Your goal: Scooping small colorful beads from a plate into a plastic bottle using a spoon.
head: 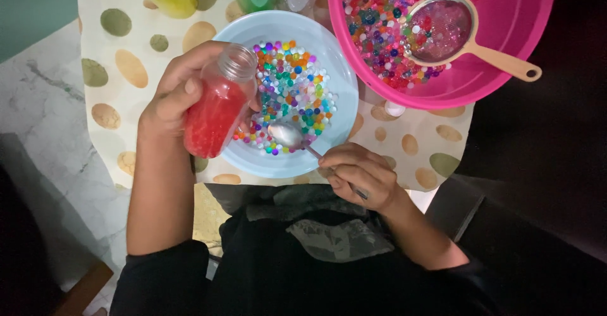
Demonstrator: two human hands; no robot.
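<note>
Left hand, at centre left of the head view, is wrapped around a small clear bottle of red beads, tilted over the pale blue bowl. Right hand, lower centre, pinches a spoon by its handle; the wet-looking gel beads probably roll and slip, so the bottle's rigid body seems the safest hold.

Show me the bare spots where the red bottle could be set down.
Free: the dotted cloth left of the blue plate, and the strip between that plate and the pink bowl. Crowded: the plate itself, full of beads.
</note>
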